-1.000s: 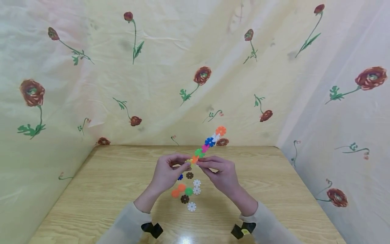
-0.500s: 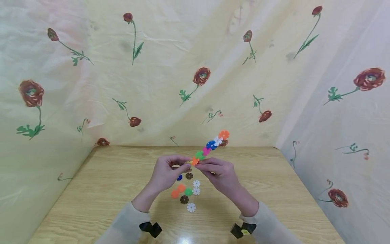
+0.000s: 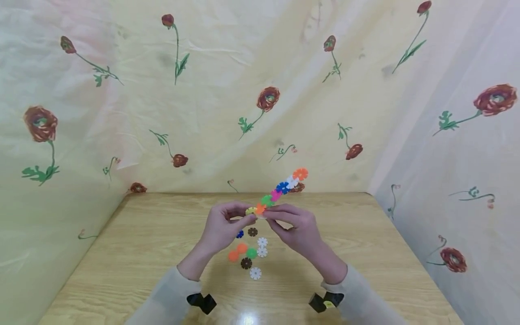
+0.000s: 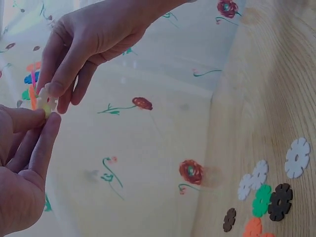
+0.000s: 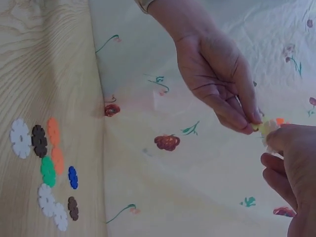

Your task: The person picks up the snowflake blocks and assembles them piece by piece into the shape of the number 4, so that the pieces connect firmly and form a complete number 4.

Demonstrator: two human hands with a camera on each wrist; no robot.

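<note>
Passage is afforded on the table (image 3: 134,253) left and right. The middle is obstructed by discs (image 3: 252,253), left hand (image 3: 221,227), right hand (image 3: 298,225) and chain (image 3: 283,188); the far side is closed by cloth (image 3: 211,113).

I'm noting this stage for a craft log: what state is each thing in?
Disc chain: joined, held up
Left hand: fingers pinching the yellow disc
Right hand: fingers pinching a white disc, join unclear
Blue disc: lying flat
Green disc: lying flat
Two brown discs: flat, apart
Two orange discs: flat, touching
Three loose white discs: flat, two touching
Curtain: hanging, creased
</note>
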